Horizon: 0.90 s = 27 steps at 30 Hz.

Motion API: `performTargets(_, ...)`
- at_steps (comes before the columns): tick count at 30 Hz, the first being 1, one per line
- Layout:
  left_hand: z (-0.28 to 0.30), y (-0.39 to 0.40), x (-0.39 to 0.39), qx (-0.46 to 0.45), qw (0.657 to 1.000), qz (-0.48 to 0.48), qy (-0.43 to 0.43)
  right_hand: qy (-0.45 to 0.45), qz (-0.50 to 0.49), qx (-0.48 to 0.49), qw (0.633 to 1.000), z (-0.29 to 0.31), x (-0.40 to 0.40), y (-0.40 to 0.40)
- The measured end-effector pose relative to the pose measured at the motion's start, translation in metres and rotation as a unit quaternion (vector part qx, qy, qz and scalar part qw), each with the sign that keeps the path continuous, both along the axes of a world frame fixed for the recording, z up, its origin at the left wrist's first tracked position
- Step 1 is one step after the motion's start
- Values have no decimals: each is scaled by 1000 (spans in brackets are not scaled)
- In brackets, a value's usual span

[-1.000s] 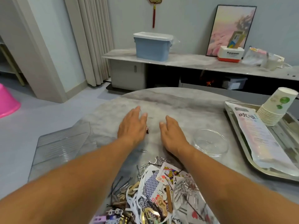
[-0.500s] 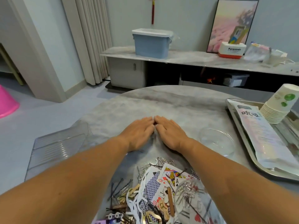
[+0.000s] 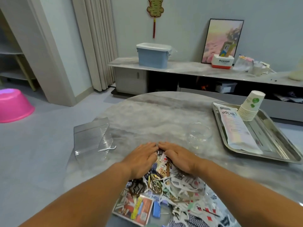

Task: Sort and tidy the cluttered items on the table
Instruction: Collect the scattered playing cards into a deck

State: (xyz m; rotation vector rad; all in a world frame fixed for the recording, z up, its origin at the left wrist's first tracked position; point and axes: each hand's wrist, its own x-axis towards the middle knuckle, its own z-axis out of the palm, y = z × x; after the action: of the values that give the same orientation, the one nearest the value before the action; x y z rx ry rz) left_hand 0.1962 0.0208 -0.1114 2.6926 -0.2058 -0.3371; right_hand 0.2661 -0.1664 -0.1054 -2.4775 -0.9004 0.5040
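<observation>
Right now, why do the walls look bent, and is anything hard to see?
Head view: the wide lens bows the doorframe; the glass bowl nearly vanishes against the marble table; the steel tray shows glare; the clutter pile looks soft.

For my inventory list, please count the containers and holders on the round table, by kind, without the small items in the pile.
Metal tray: 1
Glass bowl: 1
Clear plastic tray: 1
Stack of paper cups: 1
Total: 4
</observation>
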Motion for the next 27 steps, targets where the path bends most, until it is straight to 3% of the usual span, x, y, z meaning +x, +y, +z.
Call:
performTargets(8, 8, -13, -37, -34, 999, 11, 5, 21, -24, 2, 999, 22, -39, -18)
performTargets(10, 11, -16, -41, -57, 997, 49, -26, 7, -67, 31, 997, 24, -46, -22)
performTargets(13, 26, -17, -49, -83, 978, 122, -145, -6, -144, 102, 984, 25, -60, -21)
performTargets(17, 40, -17, -61, -144, 898, 269, -316, 1, -198, 195, 961, 44, -73, 8)
performTargets(20, 45, -2, -64, -105, 817, 406, -396, 42, -217, 243, 945, 63, -77, 50)
performTargets(22, 46, 14, -65, -68, 787, 474, -389, 103, -227, 256, 934, 67, -79, 78)
performTargets(27, 39, 38, -66, -57, 790, 554, -257, 206, -235, 254, 915, 66, -91, 136)
